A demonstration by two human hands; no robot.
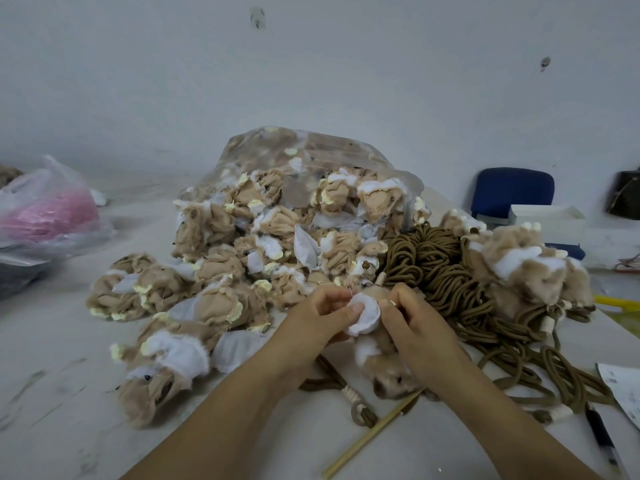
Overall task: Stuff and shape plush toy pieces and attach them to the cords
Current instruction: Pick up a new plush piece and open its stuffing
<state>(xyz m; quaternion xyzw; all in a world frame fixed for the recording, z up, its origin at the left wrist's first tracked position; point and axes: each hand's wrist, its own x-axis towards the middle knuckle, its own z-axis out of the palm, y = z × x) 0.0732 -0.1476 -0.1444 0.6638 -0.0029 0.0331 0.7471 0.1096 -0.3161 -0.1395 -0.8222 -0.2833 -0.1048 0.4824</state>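
I hold a small tan and white plush toy piece (369,336) between both hands, just above the table. My left hand (320,318) pinches its round white end with thumb and fingers. My right hand (412,323) grips the tan body from the right, fingers curled. The toy's furry face (393,379) points toward me below my right wrist. A heap of brown cords (446,271) lies just behind and to the right. One cord with a white wrapped end (351,396) runs under my hands.
A large pile of unstuffed tan plush skins (221,271) spills from a clear plastic bag (311,150) ahead. Finished-looking plush pieces (526,261) lie at the right. A thin wooden stick (370,438) and a pen (602,441) lie near me. A plastic bag with pink contents (45,209) sits far left.
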